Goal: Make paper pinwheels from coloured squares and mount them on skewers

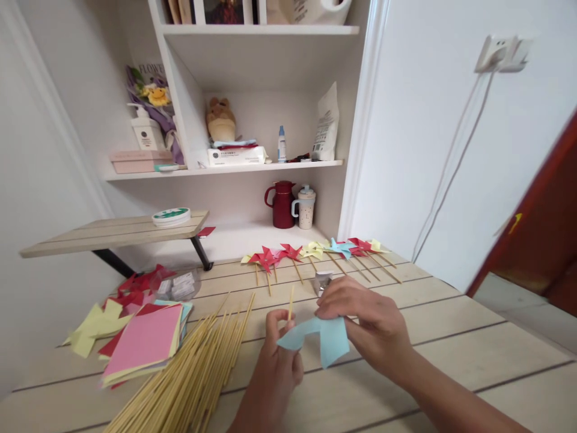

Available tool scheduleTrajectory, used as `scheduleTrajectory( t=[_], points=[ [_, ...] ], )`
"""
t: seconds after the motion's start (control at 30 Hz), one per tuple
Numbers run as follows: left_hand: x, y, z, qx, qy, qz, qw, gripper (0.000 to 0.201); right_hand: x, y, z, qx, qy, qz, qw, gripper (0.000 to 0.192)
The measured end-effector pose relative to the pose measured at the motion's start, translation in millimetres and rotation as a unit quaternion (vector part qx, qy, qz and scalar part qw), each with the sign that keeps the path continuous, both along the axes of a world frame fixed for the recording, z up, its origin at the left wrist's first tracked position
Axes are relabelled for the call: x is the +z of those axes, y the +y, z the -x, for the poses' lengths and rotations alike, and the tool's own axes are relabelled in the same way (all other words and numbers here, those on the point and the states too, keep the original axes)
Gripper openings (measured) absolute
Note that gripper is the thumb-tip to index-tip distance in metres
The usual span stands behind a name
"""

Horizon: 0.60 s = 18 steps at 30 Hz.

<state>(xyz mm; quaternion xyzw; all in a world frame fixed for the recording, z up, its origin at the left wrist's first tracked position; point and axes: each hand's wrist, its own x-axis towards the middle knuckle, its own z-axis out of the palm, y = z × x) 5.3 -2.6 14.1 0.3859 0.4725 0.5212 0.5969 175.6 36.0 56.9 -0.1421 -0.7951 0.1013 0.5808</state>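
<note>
While pinched by both hands, blue paper pinwheel (321, 340) on stick (291, 302)

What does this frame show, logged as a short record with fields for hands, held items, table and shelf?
left hand: grips a thin wooden stick upright
right hand: pinches the folded light-blue paper against the stick
table: pile of sticks, stack of coloured paper, row of finished pinwheels
shelf: red jug, speckled cup

A home craft corner: white shelves (252, 168) with a plush toy (220, 120), kettle (282, 205), and lotion bottle (145, 129).
</note>
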Motion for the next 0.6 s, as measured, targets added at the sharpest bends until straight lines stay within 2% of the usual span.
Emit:
scheduleTrajectory(
  t=[0.1,0.23,0.43,0.6],
  points=[
    [2.2,0.8,0.4,0.038,-0.016,0.008,0.999,0.037,1.0,-0.2,0.4,-0.005,0.0,-0.002,1.0,0.019],
    [14.1,-6.7,0.1,0.089,-0.048,0.035,0.994,0.036,1.8,-0.1,0.7,-0.007,-0.002,-0.001,1.0,0.018],
    [14.1,-10.5,2.5,0.023,-0.029,-0.008,0.999,0.039,2.5,0.4,1.1,0.001,-0.001,-0.012,1.0,0.019],
    [11.9,-10.1,1.4,0.019,-0.035,-0.018,0.999,0.042,2.4,0.0,0.1,0.0,0.001,-0.004,1.0,0.019]
  ],
)
